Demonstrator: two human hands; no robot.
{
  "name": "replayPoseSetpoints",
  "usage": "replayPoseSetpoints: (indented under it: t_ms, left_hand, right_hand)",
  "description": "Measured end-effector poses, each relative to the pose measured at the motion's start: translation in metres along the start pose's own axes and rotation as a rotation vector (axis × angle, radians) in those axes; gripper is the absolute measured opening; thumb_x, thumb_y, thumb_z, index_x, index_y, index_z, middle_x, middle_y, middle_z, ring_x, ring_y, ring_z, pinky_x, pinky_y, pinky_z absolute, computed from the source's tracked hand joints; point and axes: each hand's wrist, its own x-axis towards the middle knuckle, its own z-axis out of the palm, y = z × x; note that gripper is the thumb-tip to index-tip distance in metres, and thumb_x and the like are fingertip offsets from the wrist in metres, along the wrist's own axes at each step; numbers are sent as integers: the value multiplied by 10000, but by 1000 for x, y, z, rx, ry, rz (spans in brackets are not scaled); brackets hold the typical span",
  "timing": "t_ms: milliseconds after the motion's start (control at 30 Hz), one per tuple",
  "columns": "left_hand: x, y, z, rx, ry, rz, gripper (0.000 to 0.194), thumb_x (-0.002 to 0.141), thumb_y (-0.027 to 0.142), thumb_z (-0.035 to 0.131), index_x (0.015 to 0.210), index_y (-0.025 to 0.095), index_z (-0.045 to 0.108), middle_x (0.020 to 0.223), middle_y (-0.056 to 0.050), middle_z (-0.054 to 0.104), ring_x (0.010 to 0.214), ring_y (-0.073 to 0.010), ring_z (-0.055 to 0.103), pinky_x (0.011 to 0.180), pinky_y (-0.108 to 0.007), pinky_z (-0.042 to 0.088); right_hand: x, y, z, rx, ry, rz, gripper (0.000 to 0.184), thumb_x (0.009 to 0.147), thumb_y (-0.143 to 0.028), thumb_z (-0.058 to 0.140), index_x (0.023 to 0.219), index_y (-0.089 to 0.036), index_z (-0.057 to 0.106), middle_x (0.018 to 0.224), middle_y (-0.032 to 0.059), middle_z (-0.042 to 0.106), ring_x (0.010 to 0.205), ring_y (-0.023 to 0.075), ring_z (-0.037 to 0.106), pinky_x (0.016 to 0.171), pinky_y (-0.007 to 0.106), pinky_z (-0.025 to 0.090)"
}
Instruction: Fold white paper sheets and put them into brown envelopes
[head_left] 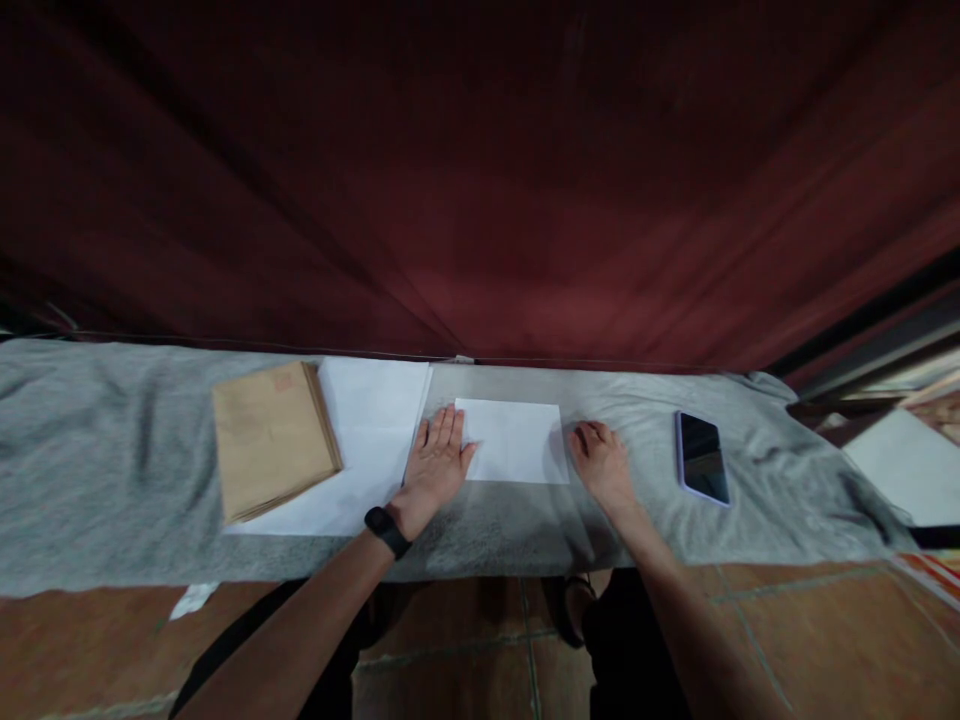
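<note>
A white sheet of paper (517,445), smaller than the sheets at the left and with faint creases, lies flat in front of me. My left hand (439,460) rests palm down at its left edge, fingers stretched out and the thumb reaching over the paper. Just past the right edge, my right hand (600,458) is loosely curled on the cloth. I see nothing held in its bent fingers. A black band (387,532) is on my left wrist.
Brown paper envelopes (274,435) are stacked on larger white sheets (379,430) at the left. A phone (703,458) lies to the right on the grey cloth (630,395). Behind the table hangs a dark red curtain (480,200). Below is a tiled floor (450,670).
</note>
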Motion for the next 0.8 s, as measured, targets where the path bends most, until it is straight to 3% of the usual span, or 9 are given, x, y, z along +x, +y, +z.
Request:
replayPoseSetpoints:
  t_ms: [133, 333, 433, 533, 633, 800]
  left_hand:
    - [0, 2, -2, 3, -18, -4, 633, 1041, 430, 250, 1571, 86, 284, 1593, -186, 376, 1501, -296, 312, 1217, -516, 234]
    - [3, 5, -10, 11, -41, -21, 620, 1033, 401, 282, 1528, 36, 359, 1593, -204, 364, 1505, -311, 301, 1231, -515, 221]
    - [6, 14, -13, -27, -23, 20, 589, 1026, 342, 295, 1515, 23, 379, 1601, -196, 353, 1514, -296, 281, 1248, -486, 210]
    - [9, 31, -11, -93, -24, 120, 560, 1032, 318, 289, 1513, 53, 397, 1612, -151, 355, 1520, -265, 269, 1255, -452, 220]
    - [11, 49, -6, -135, -23, 176, 545, 1035, 306, 288, 1515, 73, 401, 1610, -127, 369, 1520, -252, 271, 1253, -452, 234]
    - [11, 59, 3, -121, -19, 149, 543, 1024, 287, 330, 1532, 104, 385, 1610, -120, 369, 1521, -253, 271, 1259, -472, 213]
  right_hand:
    - [0, -12, -2, 123, -107, 69, 331, 997, -387, 458, 1127, -205, 702, 1021, 101, 729, 896, 223, 696, 810, 311, 512]
    - [-1, -20, -4, 132, -203, 166, 281, 991, -393, 490, 1083, -196, 667, 920, 73, 745, 871, 230, 712, 756, 304, 506]
    - [-1, -30, -9, 36, -92, 116, 327, 1003, -362, 459, 1175, -152, 642, 1057, 149, 721, 988, 281, 679, 860, 373, 504]
    - [-4, -51, -9, -38, -18, -68, 426, 1023, -341, 418, 1356, -118, 559, 1348, 204, 613, 1219, 332, 571, 1021, 458, 434]
    - [-13, -73, 1, -15, -68, -247, 482, 1051, -342, 345, 1476, -153, 470, 1564, 123, 446, 1409, 294, 419, 1139, 449, 338]
    - [-21, -80, 18, -44, -125, -266, 504, 1066, -344, 299, 1524, -177, 427, 1600, 94, 398, 1449, 278, 380, 1185, 468, 259]
